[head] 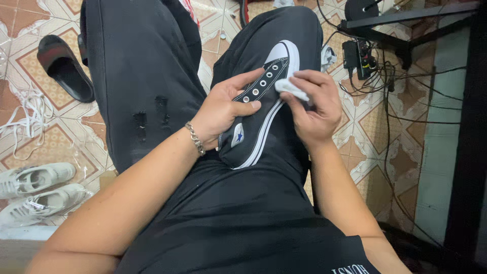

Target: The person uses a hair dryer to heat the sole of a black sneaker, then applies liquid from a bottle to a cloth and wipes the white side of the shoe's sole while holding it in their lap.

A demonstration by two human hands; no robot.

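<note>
Black high-top sneaker (pixel 258 109) lying on the right thigh, toe pointing far, laces out, eyelets bare. Held by the left hand (pixel 223 109), fingers wrapped over the collar and eyelet row, thumb pressed beside the lowest eyelets; silver chain bracelet (pixel 195 138) at that wrist. Right hand (pixel 314 104) closed on a small white wipe (pixel 290 87), pinched between fingertips and thumb, pressed against the white sole edge close to the toe cap. Judging by this: cleaning under way, toe cap and sole stripe looking bright already, the near heel part apparently untouched yet; hard to tell how much dirt remains. Both forearms reaching in from the near edge, wrists bent inward toward the shoe. On the tiled floor (pixel 375 127) at left: loose white laces (pixel 28 119), a pair of white sneakers (pixel 38 190), a dark slide sandal (pixel 63 66). Far right: tangled cables (pixel 401 86).
</note>
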